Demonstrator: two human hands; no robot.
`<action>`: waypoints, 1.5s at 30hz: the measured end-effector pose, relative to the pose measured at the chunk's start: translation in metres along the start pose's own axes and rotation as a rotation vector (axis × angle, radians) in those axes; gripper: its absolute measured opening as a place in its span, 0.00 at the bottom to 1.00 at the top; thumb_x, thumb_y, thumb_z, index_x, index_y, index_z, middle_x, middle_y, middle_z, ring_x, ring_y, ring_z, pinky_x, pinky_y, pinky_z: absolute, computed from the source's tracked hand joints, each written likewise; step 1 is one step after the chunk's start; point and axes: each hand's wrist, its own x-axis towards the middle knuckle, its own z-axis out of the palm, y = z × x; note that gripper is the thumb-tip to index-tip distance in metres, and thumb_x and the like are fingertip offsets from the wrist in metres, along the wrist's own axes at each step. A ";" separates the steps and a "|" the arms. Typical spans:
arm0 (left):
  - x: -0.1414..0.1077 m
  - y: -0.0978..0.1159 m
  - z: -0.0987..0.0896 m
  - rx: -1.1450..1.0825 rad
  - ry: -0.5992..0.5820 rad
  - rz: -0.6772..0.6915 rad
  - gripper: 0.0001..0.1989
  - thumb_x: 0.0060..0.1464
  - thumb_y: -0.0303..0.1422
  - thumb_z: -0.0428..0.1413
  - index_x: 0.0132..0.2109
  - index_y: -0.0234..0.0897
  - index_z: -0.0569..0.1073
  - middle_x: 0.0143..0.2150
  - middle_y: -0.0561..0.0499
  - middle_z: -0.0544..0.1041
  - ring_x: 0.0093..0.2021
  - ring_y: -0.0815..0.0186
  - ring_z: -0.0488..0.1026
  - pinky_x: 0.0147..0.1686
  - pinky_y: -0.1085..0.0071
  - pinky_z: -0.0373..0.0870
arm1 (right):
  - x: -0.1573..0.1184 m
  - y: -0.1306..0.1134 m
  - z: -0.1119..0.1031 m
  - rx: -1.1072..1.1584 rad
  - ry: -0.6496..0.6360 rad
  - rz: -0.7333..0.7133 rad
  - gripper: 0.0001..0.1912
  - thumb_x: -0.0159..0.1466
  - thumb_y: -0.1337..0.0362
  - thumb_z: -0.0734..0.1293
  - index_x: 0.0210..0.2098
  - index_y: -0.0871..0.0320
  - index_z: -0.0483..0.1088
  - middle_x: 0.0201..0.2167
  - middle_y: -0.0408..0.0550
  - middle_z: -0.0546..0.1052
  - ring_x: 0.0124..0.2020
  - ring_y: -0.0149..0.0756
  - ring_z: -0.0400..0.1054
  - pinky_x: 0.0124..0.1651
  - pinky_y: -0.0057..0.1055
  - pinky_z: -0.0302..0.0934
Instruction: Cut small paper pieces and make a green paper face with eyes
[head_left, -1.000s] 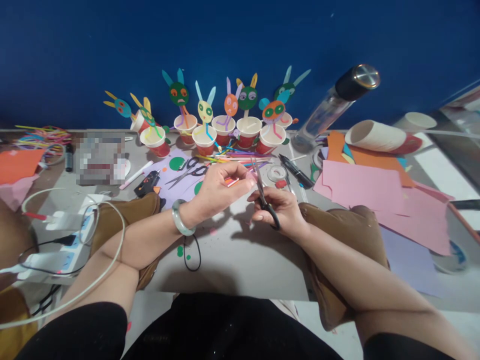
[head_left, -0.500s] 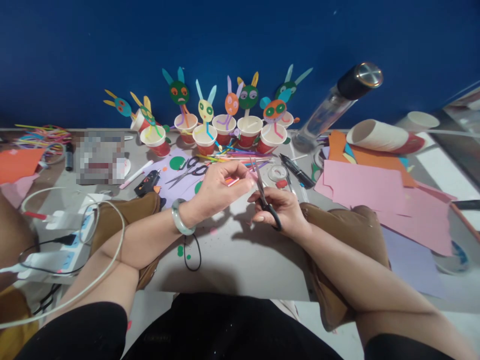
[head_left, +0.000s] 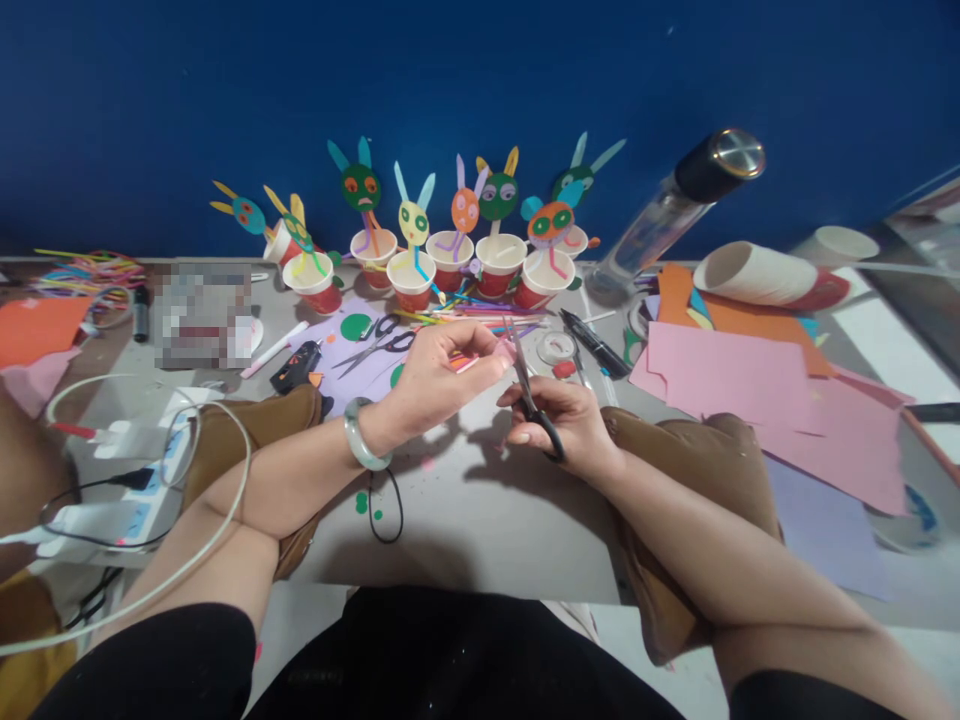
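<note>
My left hand point(head_left: 450, 378), with a pale bangle point(head_left: 365, 436) at the wrist, is closed in a pinch on a small piece of pink paper point(head_left: 507, 350). Much of that piece is hidden by the fingertips. In my right hand point(head_left: 564, 420) is a pair of scissors point(head_left: 534, 405) with black handles; the blades point up and away, right beside the pink piece. Whether the blades touch the paper I cannot tell. Behind both hands stand several red-and-white paper cups point(head_left: 411, 285) bearing paper animal faces with long ears, such as a green face point(head_left: 361, 186).
A second pair of scissors point(head_left: 375, 345) and a glue gun point(head_left: 296, 368) lie on purple paper to the left. Farther left is a power strip point(head_left: 157, 480) with looping cables. On the right are pink paper sheets point(head_left: 727, 375), a tilted-looking bottle point(head_left: 652, 230) and a tape roll point(head_left: 555, 347).
Hardly anything differs. Both hands keep their hold and place, and the whole view has shifted very slightly.
</note>
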 end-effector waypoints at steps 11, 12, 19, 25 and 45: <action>0.000 -0.002 0.001 0.031 -0.033 0.035 0.09 0.54 0.36 0.61 0.29 0.37 0.73 0.27 0.53 0.75 0.30 0.70 0.70 0.36 0.71 0.69 | 0.000 0.001 0.001 0.000 -0.006 -0.014 0.27 0.51 0.43 0.81 0.35 0.59 0.77 0.19 0.40 0.73 0.18 0.29 0.66 0.23 0.26 0.61; 0.000 -0.002 0.001 0.035 -0.032 0.038 0.09 0.53 0.36 0.61 0.28 0.37 0.73 0.27 0.53 0.76 0.30 0.70 0.70 0.36 0.71 0.69 | 0.000 0.000 0.001 0.002 -0.007 -0.018 0.26 0.51 0.43 0.81 0.35 0.59 0.77 0.18 0.40 0.73 0.18 0.28 0.66 0.23 0.26 0.61; 0.000 -0.003 0.001 0.072 -0.047 0.036 0.08 0.53 0.34 0.60 0.28 0.37 0.74 0.26 0.53 0.77 0.30 0.69 0.71 0.36 0.71 0.69 | 0.001 -0.002 0.001 -0.015 -0.007 0.004 0.28 0.51 0.42 0.81 0.34 0.58 0.77 0.18 0.39 0.72 0.18 0.28 0.65 0.25 0.27 0.61; 0.000 -0.003 0.001 0.084 -0.043 0.051 0.08 0.53 0.35 0.60 0.28 0.37 0.74 0.26 0.53 0.77 0.30 0.69 0.70 0.35 0.71 0.68 | 0.000 0.000 0.000 0.006 -0.008 -0.004 0.27 0.51 0.43 0.82 0.35 0.58 0.77 0.18 0.39 0.72 0.18 0.28 0.66 0.24 0.26 0.61; -0.001 -0.002 -0.002 0.058 -0.023 0.028 0.09 0.52 0.35 0.61 0.28 0.37 0.74 0.27 0.53 0.76 0.30 0.69 0.70 0.35 0.71 0.69 | -0.001 0.001 0.000 -0.004 0.012 -0.036 0.26 0.52 0.44 0.81 0.35 0.58 0.77 0.18 0.40 0.74 0.18 0.29 0.67 0.23 0.26 0.61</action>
